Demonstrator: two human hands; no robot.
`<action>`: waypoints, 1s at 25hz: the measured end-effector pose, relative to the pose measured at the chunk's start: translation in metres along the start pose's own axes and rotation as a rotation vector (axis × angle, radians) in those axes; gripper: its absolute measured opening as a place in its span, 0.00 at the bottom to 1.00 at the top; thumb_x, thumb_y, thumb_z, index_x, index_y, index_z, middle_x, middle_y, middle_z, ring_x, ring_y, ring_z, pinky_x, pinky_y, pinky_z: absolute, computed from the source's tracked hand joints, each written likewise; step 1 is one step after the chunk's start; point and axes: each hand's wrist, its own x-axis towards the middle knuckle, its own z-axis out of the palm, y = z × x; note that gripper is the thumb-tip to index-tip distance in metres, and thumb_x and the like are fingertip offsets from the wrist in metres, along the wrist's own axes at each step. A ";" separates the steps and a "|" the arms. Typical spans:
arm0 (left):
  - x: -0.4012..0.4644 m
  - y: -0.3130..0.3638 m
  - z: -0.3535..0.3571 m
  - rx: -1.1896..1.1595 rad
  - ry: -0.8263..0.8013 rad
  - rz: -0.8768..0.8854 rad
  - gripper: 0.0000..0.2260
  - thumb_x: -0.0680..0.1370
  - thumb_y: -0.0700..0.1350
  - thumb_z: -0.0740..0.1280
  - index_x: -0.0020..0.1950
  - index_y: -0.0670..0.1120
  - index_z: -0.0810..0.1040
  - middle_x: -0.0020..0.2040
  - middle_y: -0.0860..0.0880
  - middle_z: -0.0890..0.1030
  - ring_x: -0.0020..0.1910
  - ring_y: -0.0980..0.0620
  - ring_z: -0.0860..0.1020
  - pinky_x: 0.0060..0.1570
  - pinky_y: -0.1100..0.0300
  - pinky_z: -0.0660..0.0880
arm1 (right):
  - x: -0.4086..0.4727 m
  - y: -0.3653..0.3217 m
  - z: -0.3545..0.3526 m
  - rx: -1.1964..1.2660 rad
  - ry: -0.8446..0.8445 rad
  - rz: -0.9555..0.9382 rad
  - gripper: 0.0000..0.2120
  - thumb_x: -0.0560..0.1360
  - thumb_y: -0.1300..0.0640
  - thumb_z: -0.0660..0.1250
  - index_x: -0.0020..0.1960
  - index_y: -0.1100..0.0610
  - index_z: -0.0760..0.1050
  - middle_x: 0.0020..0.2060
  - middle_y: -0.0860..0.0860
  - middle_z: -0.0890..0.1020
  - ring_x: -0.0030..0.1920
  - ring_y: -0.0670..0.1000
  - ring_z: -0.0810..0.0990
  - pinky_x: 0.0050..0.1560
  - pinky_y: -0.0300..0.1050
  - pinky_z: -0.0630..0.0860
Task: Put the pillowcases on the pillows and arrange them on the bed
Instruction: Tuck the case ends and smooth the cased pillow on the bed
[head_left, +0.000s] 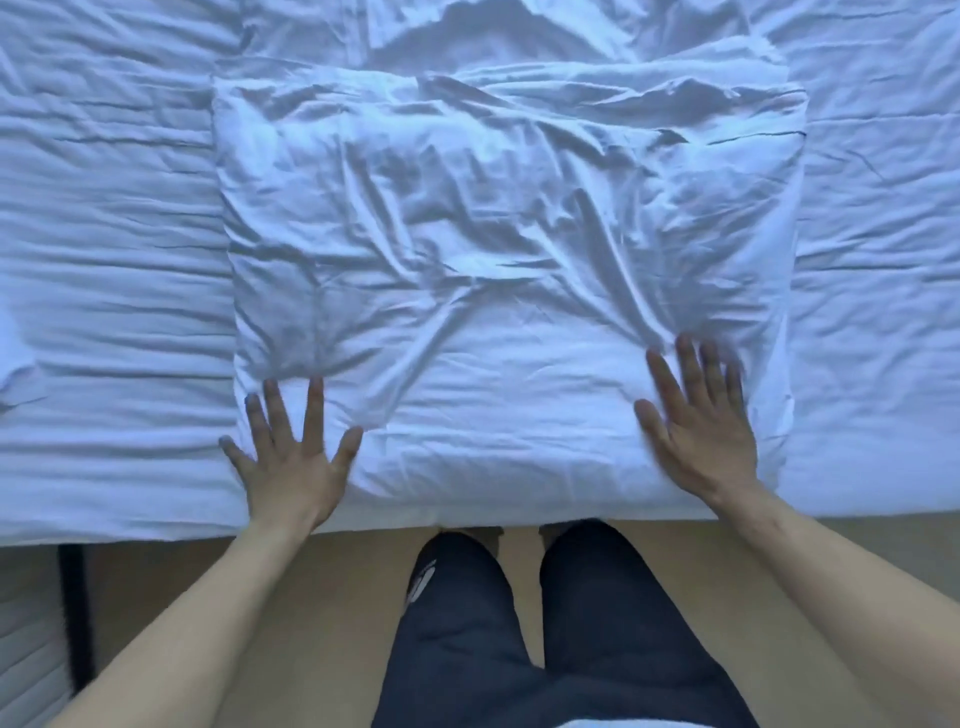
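At the near edge of the bed (114, 291), a white pillow (498, 260) in its pillowcase is lying flat on the rumpled sheet, and both hands are resting on its near end with fingers straight and spread, gripping nothing.

Risks from this position, as judgements:
- The pillow's near edge is sitting level with the mattress edge, directly above the person's dark trousers (467, 623) and the floor. Any pull toward the body is likely to drag it off the bed.
- The pillowcase fabric is lying loose and heavily creased. Flat palms sliding over it are likely to move the case over the filling rather than shift the pillow itself, bunching the cloth further.
- The left hand (291, 462) is lying half on the pillow's near-left corner and half on the sheet, so a push from it is likely to wrinkle the sheet too.
- Uneven pressure from the two hands is likely to turn the pillow out of square with the bed.
- Whether the case's open end is fully closed over the filling cannot be told.

Position relative to the hands: the pillow is extending away from the person, between and beyond both hands. The right hand (701, 415) is resting wholly on the near-right portion, slightly blurred, fingertips pointing toward the far side. The left hand is touching the opposite corner.
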 end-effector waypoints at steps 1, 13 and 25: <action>-0.001 0.005 -0.001 -0.028 0.015 -0.012 0.40 0.75 0.75 0.34 0.83 0.56 0.38 0.82 0.43 0.36 0.81 0.42 0.36 0.74 0.29 0.43 | 0.003 -0.005 0.001 0.010 -0.002 0.042 0.32 0.82 0.36 0.40 0.83 0.48 0.46 0.83 0.51 0.43 0.82 0.56 0.38 0.79 0.64 0.43; 0.010 0.027 -0.005 0.028 -0.032 0.157 0.37 0.75 0.77 0.37 0.80 0.63 0.32 0.81 0.48 0.30 0.80 0.40 0.33 0.75 0.31 0.42 | -0.003 -0.034 -0.011 -0.055 -0.138 0.180 0.35 0.79 0.31 0.33 0.82 0.43 0.41 0.82 0.49 0.39 0.81 0.57 0.37 0.79 0.64 0.40; 0.041 0.073 -0.170 -0.075 -0.020 0.221 0.36 0.80 0.69 0.45 0.84 0.51 0.45 0.83 0.41 0.41 0.81 0.39 0.38 0.76 0.34 0.42 | 0.058 -0.195 -0.179 0.104 -0.087 0.065 0.31 0.83 0.36 0.43 0.82 0.43 0.42 0.82 0.52 0.41 0.81 0.62 0.38 0.76 0.69 0.36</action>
